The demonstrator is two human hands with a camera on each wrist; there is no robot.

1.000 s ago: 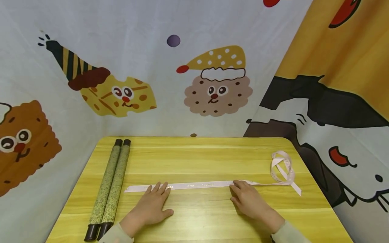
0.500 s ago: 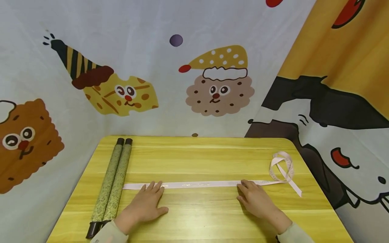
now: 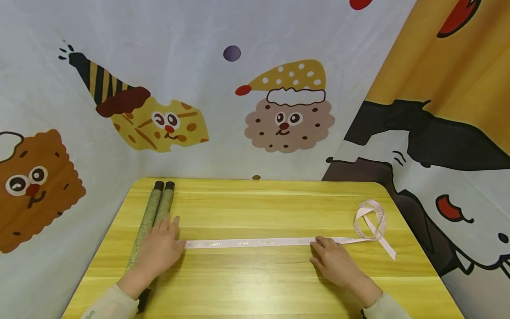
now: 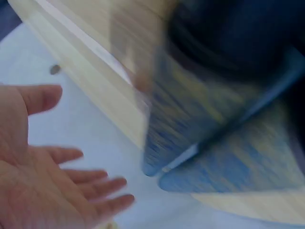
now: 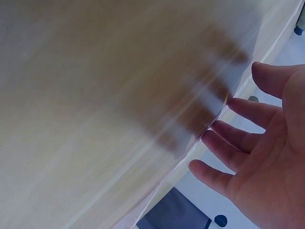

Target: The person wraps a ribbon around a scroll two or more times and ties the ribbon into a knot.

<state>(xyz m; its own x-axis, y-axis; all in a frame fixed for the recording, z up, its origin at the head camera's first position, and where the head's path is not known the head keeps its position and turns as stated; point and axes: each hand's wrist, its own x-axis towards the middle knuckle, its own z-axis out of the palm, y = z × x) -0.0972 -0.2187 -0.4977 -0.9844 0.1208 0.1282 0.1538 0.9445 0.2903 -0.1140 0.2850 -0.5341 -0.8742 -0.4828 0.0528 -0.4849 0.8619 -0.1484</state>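
Observation:
A pale pink ribbon (image 3: 251, 242) with gold lettering lies straight across the wooden table, its right part looped into a loose coil (image 3: 378, 217). My right hand (image 3: 334, 261) rests its fingertips on the ribbon, fingers slightly bent; the right wrist view shows those fingertips (image 5: 206, 136) at the table surface. Over two green patterned rods (image 3: 149, 208) with dark end caps is my left hand (image 3: 157, 252), which covers their middle in the head view. Its fingers are spread and hold nothing in the left wrist view, beside the blurred rods (image 4: 190, 109). The ribbon's left end is hidden behind that hand.
The table (image 3: 259, 208) meets a white curtain (image 3: 179, 44) with cartoon prints at its back edge. Another patterned cloth (image 3: 458, 146) hangs along the right side.
My left hand has left the ribbon and moved left over the rods. The right hand slid slightly right along the ribbon, then stayed. The ribbon's left end shifted left.

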